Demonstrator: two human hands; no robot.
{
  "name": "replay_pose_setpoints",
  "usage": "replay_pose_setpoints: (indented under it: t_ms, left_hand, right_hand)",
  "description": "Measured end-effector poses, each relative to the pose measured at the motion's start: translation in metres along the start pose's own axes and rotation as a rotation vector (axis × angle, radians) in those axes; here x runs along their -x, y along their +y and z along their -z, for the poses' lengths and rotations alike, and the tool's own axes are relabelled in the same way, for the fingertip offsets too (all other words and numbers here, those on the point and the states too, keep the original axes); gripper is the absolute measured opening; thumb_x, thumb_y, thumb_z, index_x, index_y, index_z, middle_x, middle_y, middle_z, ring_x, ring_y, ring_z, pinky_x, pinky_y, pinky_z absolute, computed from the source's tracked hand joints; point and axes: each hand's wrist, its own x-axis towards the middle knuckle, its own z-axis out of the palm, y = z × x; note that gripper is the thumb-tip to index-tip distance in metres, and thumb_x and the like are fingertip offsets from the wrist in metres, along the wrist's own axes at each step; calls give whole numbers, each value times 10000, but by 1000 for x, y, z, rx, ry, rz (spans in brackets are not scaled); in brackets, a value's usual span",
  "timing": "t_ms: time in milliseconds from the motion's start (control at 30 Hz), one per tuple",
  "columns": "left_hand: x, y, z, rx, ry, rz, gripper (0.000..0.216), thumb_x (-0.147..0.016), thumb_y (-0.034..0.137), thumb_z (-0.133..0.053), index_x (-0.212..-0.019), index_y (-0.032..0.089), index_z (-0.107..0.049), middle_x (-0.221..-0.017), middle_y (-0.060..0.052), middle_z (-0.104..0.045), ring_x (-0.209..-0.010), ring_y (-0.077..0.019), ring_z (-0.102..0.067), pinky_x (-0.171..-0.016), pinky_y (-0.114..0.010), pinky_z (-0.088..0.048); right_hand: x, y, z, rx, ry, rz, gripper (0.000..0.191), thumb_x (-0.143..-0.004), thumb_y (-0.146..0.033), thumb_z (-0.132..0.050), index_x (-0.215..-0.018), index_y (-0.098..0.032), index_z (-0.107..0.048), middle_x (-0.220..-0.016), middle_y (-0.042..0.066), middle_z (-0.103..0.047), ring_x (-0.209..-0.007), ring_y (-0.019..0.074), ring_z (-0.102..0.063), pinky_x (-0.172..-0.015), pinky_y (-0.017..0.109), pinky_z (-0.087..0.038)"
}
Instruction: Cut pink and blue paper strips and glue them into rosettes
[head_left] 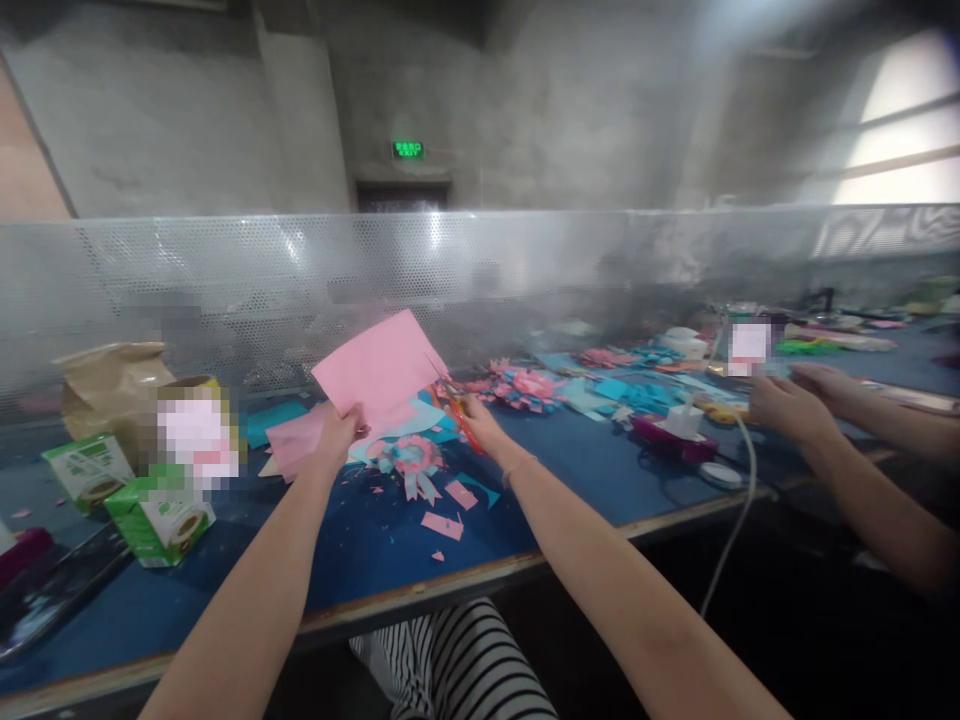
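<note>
Pinched in my left hand is a sheet of pink paper, raised and tilted above the table. My right hand grips a pair of scissors with orange-red handles; the blades are close to the sheet's right edge, and I cannot tell whether they cut into it. Below lies a pink and light-blue paper rosette with ribbon tails. Small pink paper scraps are scattered nearer the table edge. Another pink sheet rests beneath my left hand.
Green-and-white boxes and a brown paper bag stand at left. Pink and blue paper pieces spread along the back. A purple tissue holder and a white cable are at right, near another person's hands. A perforated metal screen borders the table.
</note>
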Motion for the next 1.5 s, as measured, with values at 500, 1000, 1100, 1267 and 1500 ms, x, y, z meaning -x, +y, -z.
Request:
replay_pose_setpoints:
  t_ms: [500, 1000, 1100, 1267, 1500]
  left_hand:
    - [1, 8, -1, 19, -109, -128, 241, -622, 313, -600, -526, 164, -438, -425, 50, -393, -385, -57, -361, -401, -194, -322]
    - [-6, 7, 6, 46, -77, -98, 209, -576, 258, -642, -607, 163, -458, -435, 70, -387, -353, -39, -325, -354, -176, -264]
    - [-5, 6, 6, 57, -106, -94, 245, -567, 271, -654, -655, 168, -450, -469, 76, -399, -365, -36, -330, -361, -174, -272]
    - [1, 10, 4, 28, -122, -60, 259, -569, 270, -648, -603, 172, -411, -439, 86, -353, -352, -28, -289, -355, -171, -241]
    - [5, 13, 1, -12, -164, -39, 256, -581, 261, -637, -561, 169, -399, -425, 78, -350, -353, -26, -280, -358, -173, -231]
  right_hand:
    - [6, -14, 6, 151, 111, 102, 379, -703, -552, -451, -780, -181, -451, -654, -22, -491, -602, 114, -442, -541, 226, -333]
    - [1, -8, 1, 47, 50, 74, 366, -697, -543, -472, -777, -186, -464, -669, -14, -502, -627, 113, -487, -551, 231, -414]
    - [0, -5, 1, -40, 16, 72, 364, -697, -534, -486, -832, -196, -476, -736, -3, -521, -676, 117, -505, -580, 239, -434]
    - [-4, 3, -3, -180, -22, -46, 400, -661, -557, -528, -846, -207, -464, -616, -32, -461, -528, 96, -459, -477, 236, -395]
    - [-3, 4, -8, -291, -56, -145, 386, -659, -565, -545, -731, -223, -381, -469, -78, -335, -365, 60, -324, -361, 216, -269]
